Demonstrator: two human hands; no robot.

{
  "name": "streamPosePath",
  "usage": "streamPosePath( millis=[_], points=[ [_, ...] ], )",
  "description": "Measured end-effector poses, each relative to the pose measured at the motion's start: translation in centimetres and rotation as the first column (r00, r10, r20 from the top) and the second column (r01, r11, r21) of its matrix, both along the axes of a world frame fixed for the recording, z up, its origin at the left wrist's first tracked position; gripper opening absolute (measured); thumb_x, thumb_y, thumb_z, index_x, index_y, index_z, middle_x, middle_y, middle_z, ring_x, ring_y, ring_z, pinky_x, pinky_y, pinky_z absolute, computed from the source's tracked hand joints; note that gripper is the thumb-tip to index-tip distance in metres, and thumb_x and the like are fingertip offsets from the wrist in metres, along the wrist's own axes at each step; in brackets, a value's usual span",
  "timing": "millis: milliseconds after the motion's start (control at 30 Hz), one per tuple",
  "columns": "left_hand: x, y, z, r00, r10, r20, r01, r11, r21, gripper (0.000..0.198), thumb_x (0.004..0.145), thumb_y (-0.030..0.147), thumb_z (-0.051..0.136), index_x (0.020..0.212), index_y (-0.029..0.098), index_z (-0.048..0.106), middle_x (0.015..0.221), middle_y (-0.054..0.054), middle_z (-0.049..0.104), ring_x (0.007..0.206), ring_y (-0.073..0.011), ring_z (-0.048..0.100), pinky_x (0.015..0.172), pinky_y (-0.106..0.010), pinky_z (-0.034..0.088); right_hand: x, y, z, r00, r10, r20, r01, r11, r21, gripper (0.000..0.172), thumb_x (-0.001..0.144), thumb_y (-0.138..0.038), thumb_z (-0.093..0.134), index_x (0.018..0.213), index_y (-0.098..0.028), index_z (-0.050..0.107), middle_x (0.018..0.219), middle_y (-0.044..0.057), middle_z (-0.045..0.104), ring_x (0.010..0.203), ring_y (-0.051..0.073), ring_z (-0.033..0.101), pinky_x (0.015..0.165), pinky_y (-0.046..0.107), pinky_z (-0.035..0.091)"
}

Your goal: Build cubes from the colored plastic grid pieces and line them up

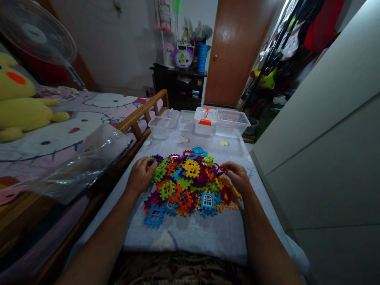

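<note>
A heap of interlocking plastic building pieces in several colours lies in front of me. Many are notched squares with window-like openings, such as a yellow piece on top and a blue piece at the near left. My left hand rests at the heap's left edge, its fingers curled among dark and green pieces; what they grip is partly hidden. At the right side, my right hand is closed, pinching a thin red open-frame piece just above the heap.
Clear plastic boxes line the far end of the cloth-covered surface, one lidded box with orange clips. A wooden bed rail and plastic bag are on the left. A pale cabinet stands close on the right.
</note>
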State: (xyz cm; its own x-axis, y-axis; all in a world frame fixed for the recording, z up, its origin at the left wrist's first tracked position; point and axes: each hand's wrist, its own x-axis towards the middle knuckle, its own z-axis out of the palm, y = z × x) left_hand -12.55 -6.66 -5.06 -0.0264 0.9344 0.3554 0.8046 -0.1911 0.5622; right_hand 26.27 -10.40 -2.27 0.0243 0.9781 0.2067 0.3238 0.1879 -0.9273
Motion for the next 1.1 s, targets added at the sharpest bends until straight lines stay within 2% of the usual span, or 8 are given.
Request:
streamPosePath(
  millis=[233,433,567,700,800,900,1000,1100],
  points=[
    [1.3,-0.7,0.3,0.976,-0.079,0.202,0.091,0.994,-0.053,0.049,0.087,0.057,0.043,0.114,0.020,0.061,0.124,-0.009,0.063,0.119,-0.0266,0.057,0.109,-0.041,0.041,1.3,0.5,-1.1,0.931,-0.269,0.246,0.259,0.963,0.072,0.026,0.067,-0.024,0.047,0.078,-0.019,0.070,0.084,0.006,0.068,0.082,0.022,0.061,0.081,0.036,0.048],
    [0.9,-0.7,-0.2,0.979,-0.085,0.183,0.085,0.996,0.008,0.043,0.090,0.053,0.045,0.113,0.020,0.062,0.125,-0.009,0.062,0.120,-0.0262,0.057,0.110,-0.041,0.040,1.5,0.4,-1.3,0.982,-0.136,0.128,0.145,0.987,-0.065,0.035,0.075,-0.035,0.058,0.106,-0.021,0.067,0.106,0.007,0.071,0.095,0.023,0.065,0.087,0.038,0.050],
    [0.8,-0.4,-0.4,0.991,-0.061,0.123,0.062,0.998,0.000,0.042,0.090,0.053,0.045,0.111,0.021,0.062,0.121,-0.008,0.064,0.116,-0.0266,0.058,0.108,-0.041,0.042,1.1,0.5,-1.6,0.990,-0.129,0.060,0.135,0.985,-0.107,0.029,0.077,-0.038,0.057,0.098,-0.020,0.066,0.089,0.004,0.072,0.082,0.020,0.067,0.080,0.036,0.052],
    [0.9,-0.4,-0.4,0.993,-0.044,0.106,0.045,0.999,-0.008,0.042,0.089,0.053,0.044,0.109,0.021,0.062,0.117,-0.009,0.065,0.113,-0.0268,0.060,0.105,-0.041,0.044,1.1,0.6,-1.5,0.977,-0.206,0.055,0.210,0.975,-0.075,0.022,0.075,-0.035,0.055,0.086,-0.020,0.066,0.079,0.003,0.069,0.075,0.020,0.063,0.074,0.034,0.051],
    [0.8,-0.3,-0.4,0.995,-0.045,0.090,0.044,0.999,0.011,0.042,0.089,0.053,0.044,0.107,0.020,0.063,0.116,-0.010,0.064,0.113,-0.0272,0.059,0.105,-0.042,0.044,1.2,0.6,-1.2,0.962,-0.269,0.053,0.272,0.959,-0.073,0.023,0.075,-0.033,0.053,0.088,-0.020,0.066,0.077,0.003,0.067,0.072,0.019,0.060,0.071,0.033,0.050],
    [0.6,-0.2,-0.7,0.996,-0.038,0.075,0.035,0.998,0.044,0.043,0.089,0.054,0.044,0.106,0.018,0.063,0.118,-0.011,0.063,0.116,-0.0282,0.057,0.107,-0.044,0.042,1.4,0.5,-0.9,0.929,-0.364,0.062,0.366,0.931,-0.013,0.024,0.077,-0.033,0.051,0.089,-0.019,0.066,0.079,0.004,0.067,0.071,0.019,0.059,0.071,0.033,0.049],
    [0.5,-0.1,-1.0,0.996,-0.026,0.087,0.024,0.999,0.025,0.044,0.089,0.054,0.045,0.107,0.019,0.063,0.121,-0.011,0.062,0.117,-0.0281,0.057,0.107,-0.044,0.042,1.5,0.5,-0.8,0.876,-0.467,0.124,0.451,0.882,0.134,0.021,0.081,-0.031,0.048,0.088,-0.020,0.065,0.083,0.005,0.067,0.076,0.020,0.060,0.076,0.034,0.048],
    [0.5,0.0,-1.1,0.995,-0.030,0.091,0.030,1.000,0.002,0.043,0.088,0.054,0.045,0.107,0.020,0.063,0.120,-0.010,0.063,0.116,-0.0278,0.058,0.106,-0.044,0.043,1.7,0.7,-1.2,0.838,-0.495,0.230,0.444,0.863,0.241,0.019,0.082,-0.028,0.047,0.084,-0.021,0.064,0.086,0.007,0.067,0.082,0.022,0.060,0.081,0.036,0.047]
  ],
)
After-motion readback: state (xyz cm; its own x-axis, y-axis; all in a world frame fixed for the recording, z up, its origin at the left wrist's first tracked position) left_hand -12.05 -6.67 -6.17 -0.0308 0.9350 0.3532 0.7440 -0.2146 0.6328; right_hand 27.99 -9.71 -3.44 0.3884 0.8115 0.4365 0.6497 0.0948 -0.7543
